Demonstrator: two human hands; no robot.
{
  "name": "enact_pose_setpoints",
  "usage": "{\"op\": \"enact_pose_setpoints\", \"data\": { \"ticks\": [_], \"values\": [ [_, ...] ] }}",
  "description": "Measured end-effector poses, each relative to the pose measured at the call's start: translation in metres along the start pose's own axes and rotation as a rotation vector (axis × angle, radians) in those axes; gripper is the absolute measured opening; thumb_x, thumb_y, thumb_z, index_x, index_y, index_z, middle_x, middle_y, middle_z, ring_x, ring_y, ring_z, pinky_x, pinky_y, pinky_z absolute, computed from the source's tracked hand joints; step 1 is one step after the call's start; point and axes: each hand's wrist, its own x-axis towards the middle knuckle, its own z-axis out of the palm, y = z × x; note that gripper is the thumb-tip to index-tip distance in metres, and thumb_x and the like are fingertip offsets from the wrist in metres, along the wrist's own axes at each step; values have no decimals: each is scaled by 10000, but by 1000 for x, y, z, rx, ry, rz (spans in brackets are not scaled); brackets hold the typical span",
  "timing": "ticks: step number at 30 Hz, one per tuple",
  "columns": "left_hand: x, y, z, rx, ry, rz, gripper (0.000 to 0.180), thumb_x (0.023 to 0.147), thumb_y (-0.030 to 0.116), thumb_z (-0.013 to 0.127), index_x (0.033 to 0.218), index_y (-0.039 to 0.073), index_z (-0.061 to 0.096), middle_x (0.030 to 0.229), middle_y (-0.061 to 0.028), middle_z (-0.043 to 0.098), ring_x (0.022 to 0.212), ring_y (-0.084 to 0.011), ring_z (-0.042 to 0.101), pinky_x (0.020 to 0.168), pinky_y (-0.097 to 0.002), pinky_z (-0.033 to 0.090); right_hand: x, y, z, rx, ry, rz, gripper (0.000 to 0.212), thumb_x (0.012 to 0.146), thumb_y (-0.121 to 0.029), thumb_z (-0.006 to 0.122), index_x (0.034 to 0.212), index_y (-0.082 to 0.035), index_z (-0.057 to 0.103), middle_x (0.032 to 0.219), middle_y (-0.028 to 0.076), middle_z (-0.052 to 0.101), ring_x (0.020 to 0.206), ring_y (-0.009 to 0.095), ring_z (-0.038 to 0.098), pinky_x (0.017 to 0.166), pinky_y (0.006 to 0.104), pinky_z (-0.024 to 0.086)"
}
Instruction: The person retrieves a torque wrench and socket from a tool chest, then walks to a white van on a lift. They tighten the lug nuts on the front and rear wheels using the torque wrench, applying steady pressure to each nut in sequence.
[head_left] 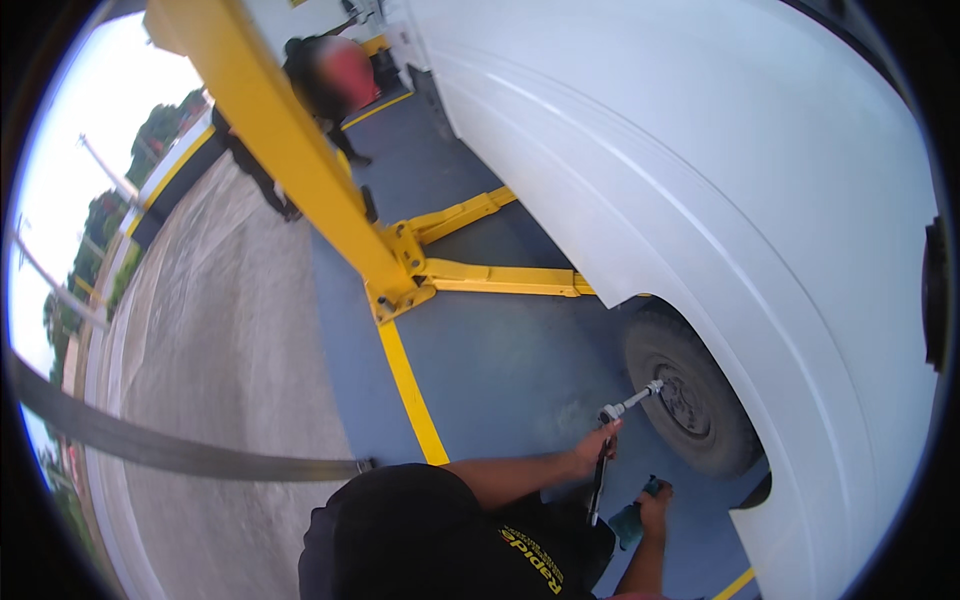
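Observation:
My left hand [594,449] is closed round a ratchet wrench [598,490], near its head. From the head a silver extension bar [633,400] runs up to the hub of a dusty wheel [712,372]. Its socket end appears to meet the hub among the lug nuts; the exact contact is too small to tell. Lower and to the right, my right hand [655,507] grips a teal power tool [627,526], held beside my knee and apart from the wheel. The hand and its angle partly hide that tool, so its exact kind is unclear.
A white van body [640,170] overhangs the wheel. The yellow lift post [285,130] and its lift arms [500,278] stand ahead-left on the blue floor [480,370]. Another person [325,85] bends near the van's far end; someone else's legs [262,175] show behind the post.

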Motion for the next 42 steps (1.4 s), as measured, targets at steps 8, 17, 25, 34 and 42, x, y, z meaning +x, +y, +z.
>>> {"op": "enact_pose_setpoints", "data": {
  "ticks": [8, 17, 25, 34, 42],
  "values": [
    [-38, 45, 21, -514, 170, -11, 803, 834, 926, 460, 572, 168, 413, 539, -27, 419, 545, -213, 453, 610, -378, 417, -6, -81, -26, 441, -891, 289, 265, 953, -248, 598, 984, -11, 713, 890, 107, 730, 824, 197, 698, 784, 357, 554],
    [2, -23, 76, -637, 383, -102, 867, 812, 967, 400, 739, 109, 500, 723, -70, 520, 676, -260, 530, 784, -505, 490, -26, -13, -177, -234, -801, 227, 289, 794, -239, 768, 977, -22, 710, 795, 142, 727, 731, 248, 718, 714, 397, 559],
    [166, -153, 34, -457, 490, -272, 282, 1031, 306, 657, 1036, 39, 567, 864, -132, 634, 781, -268, 686, 666, -388, 589, 20, 3, -206, -599, -618, 329, 304, 799, -167, 679, 1085, -68, 717, 757, 163, 721, 710, 308, 736, 706, 434, 587],
    [246, -270, 15, -367, 479, -218, 260, 1000, 201, 711, 989, 18, 526, 894, -160, 662, 756, -248, 696, 588, -340, 529, 78, 133, -206, -607, -646, 415, 270, 763, -146, 754, 983, -5, 684, 828, 172, 729, 739, 313, 733, 699, 430, 576],
    [264, -286, 21, -233, 544, -133, 255, 989, 189, 734, 993, 28, 537, 928, -121, 699, 855, -232, 717, 701, -327, 547, 91, 198, -191, -407, -650, 560, 346, 810, -104, 793, 1123, -17, 673, 836, 81, 704, 731, 196, 673, 686, 367, 555]
  ]
}}
